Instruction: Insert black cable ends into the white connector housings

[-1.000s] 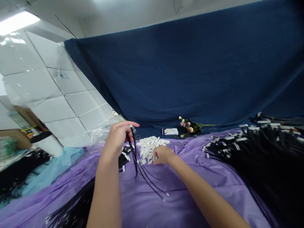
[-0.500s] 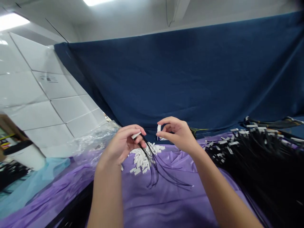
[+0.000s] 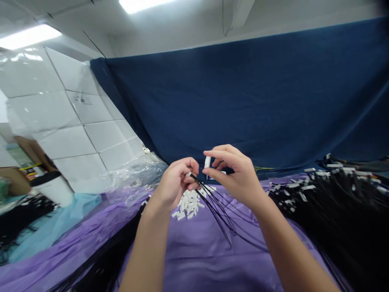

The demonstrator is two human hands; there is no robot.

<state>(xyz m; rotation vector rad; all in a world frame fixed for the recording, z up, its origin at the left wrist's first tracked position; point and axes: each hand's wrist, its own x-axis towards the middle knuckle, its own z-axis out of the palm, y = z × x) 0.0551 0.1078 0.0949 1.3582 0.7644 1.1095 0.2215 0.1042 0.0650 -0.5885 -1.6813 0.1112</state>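
My left hand (image 3: 179, 180) is closed on a small bunch of thin black wires (image 3: 214, 209), gripped near one end where a bit of white shows between the fingers. The loose ends hang down to the right. Between thumb and forefinger, my right hand (image 3: 232, 166) pinches a small white plastic connector housing (image 3: 207, 162), held upright and apart from the wires. Below both hands, a heap of similar white pieces (image 3: 190, 205) lies on the purple sheet (image 3: 194, 247).
To the right lies a large mass of black wires (image 3: 337, 227) with white ends. More black wires (image 3: 112, 251) lie at lower left. White boxes (image 3: 57, 113) wrapped in plastic are stacked on the left, beside a white bin (image 3: 56, 188). A dark blue cloth (image 3: 237, 97) hangs behind.
The view has swung slightly left, so the scene sits further right. My left hand has come closer to my right, and the wires' white end has turned within its fingers.
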